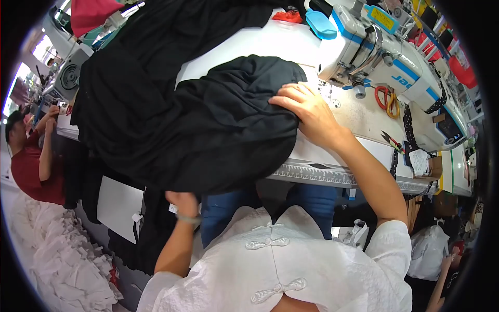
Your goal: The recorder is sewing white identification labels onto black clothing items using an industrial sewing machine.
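A large heap of black cloth (187,128) covers the left and middle of the sewing table and hangs over its front edge. My right hand (308,111) lies on the cloth's right end, fingers bent on the fabric, left of the sewing machine's needle area. Whether it pinches the cloth is not clear. Below the table edge, my left hand (183,202) is blurred at the hanging cloth's lower border. Its fingers are partly hidden there, so its grip cannot be made out. The white and blue industrial sewing machine (362,50) stands at the right.
Red- and yellow-handled scissors (388,102) and thread snips (393,141) lie beside the machine. A ruler strip (312,171) runs along the table's front edge. White scraps (66,253) are heaped on the floor at left. A person in red (37,167) sits at far left.
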### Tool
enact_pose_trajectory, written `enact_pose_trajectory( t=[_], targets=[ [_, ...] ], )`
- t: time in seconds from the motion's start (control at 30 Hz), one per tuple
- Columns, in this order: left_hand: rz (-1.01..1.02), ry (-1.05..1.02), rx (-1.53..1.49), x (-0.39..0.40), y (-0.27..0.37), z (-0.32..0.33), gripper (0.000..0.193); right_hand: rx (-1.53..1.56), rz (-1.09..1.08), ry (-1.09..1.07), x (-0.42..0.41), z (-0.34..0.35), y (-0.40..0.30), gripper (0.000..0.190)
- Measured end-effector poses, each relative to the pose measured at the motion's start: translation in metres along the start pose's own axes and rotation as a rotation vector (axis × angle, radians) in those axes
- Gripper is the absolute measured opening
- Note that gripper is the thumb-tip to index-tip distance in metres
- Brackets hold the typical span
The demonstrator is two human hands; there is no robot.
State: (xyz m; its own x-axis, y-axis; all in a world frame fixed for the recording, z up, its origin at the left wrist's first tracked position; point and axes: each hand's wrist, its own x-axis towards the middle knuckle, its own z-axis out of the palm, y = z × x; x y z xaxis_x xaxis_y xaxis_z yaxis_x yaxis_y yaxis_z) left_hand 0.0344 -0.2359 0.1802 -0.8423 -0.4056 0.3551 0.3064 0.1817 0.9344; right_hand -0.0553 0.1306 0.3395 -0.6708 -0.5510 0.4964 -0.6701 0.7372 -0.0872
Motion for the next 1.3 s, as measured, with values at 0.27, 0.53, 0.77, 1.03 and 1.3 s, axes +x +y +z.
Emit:
enact_pose_trajectory(
  t=[0.27,0.53,0.77,1.03,1.3],
  targets=[
    [0.999,0.593,0.439,0.288,0.196,-0.061,0.019,0.551,0.292,0.061,0.024,-0.066,-0.073,0.042],
    [0.966,0.607,0.114,0.397,0.272,0.019,0.024,1.023,0.523,0.138,0.040,-0.130,-0.090,0.034],
    [0.708,-0.418,0.014,0.216,0.188,0.103,0.030,0.582,0.667,-0.094,0.000,-0.033,-0.051,0.025],
    [0.821,-0.771,0.550,0.099,0.153,0.111,0.031,0.496,0.554,0.125,-0.012,0.000,-0.055,0.024],
    [-0.434,-0.979,-0.093,0.143,0.177,0.105,0.015,0.723,0.537,0.000,-0.015,0.003,-0.040,0.020]
  ],
)
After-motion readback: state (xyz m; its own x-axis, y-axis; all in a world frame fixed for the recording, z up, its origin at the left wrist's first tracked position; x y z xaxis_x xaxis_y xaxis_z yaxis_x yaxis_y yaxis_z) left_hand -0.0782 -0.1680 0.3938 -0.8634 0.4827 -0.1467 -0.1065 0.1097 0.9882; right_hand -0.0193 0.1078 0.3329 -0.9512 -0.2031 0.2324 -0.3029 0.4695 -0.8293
